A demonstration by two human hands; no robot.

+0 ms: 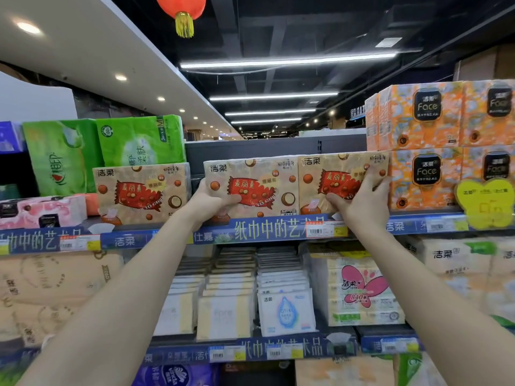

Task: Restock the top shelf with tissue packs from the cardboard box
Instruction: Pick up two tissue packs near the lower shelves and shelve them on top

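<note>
Three beige tissue packs with a red candy picture stand on the top shelf [267, 231]. My left hand [207, 203] grips the lower left corner of the middle pack [250, 185]. My right hand [362, 200] lies spread over the front of the right pack [334, 181], thumb on its lower edge and fingers toward its right side. A third matching pack [140, 192] stands apart to the left, with a gap between it and the middle one. The cardboard box is out of view.
Orange Face tissue packs [426, 146] are stacked two high right of my hands. Green packs [103, 151] and pink ones [41, 211] fill the shelf's left end. Lower shelves [250, 351] hold more tissues. A red lantern [182, 12] hangs overhead.
</note>
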